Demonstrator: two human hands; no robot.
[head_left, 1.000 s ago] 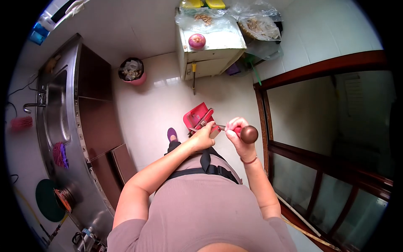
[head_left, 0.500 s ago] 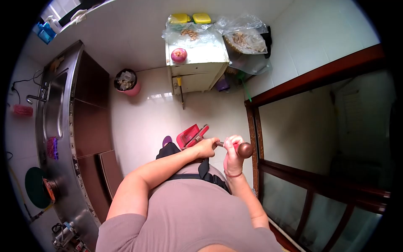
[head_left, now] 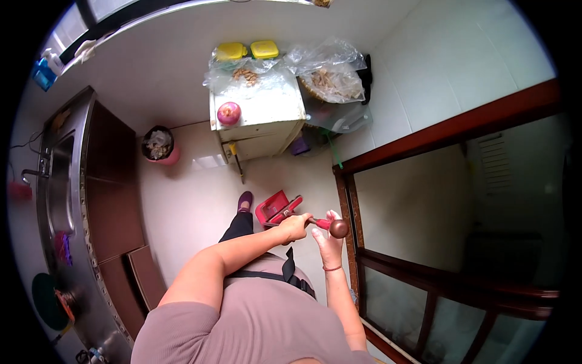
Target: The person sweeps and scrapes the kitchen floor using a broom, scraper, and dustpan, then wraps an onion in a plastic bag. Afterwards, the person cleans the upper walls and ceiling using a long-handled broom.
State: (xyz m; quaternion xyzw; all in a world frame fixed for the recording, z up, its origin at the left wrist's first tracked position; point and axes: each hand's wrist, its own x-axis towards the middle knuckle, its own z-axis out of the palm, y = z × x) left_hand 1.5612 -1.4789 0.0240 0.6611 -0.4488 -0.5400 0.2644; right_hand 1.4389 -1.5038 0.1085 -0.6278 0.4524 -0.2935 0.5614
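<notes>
Pole (head_left: 321,223) in front of the waist, left grip (head_left: 294,228) closed round it, right grip (head_left: 330,245) half open beside its knob (head_left: 339,229), contact unclear, red dustpan (head_left: 274,208) just past left grip, white cabinet (head_left: 260,112) beyond, pink bin (head_left: 171,155) to its left on floor (head_left: 194,209).

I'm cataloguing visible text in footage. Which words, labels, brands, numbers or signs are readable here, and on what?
None can be read.
Blue plastic bottle, upper left: any label is too small and blurred.
Red open plastic pan: no lettering I can make out.
Round-knobbed red-and-brown pole: none either.
</notes>
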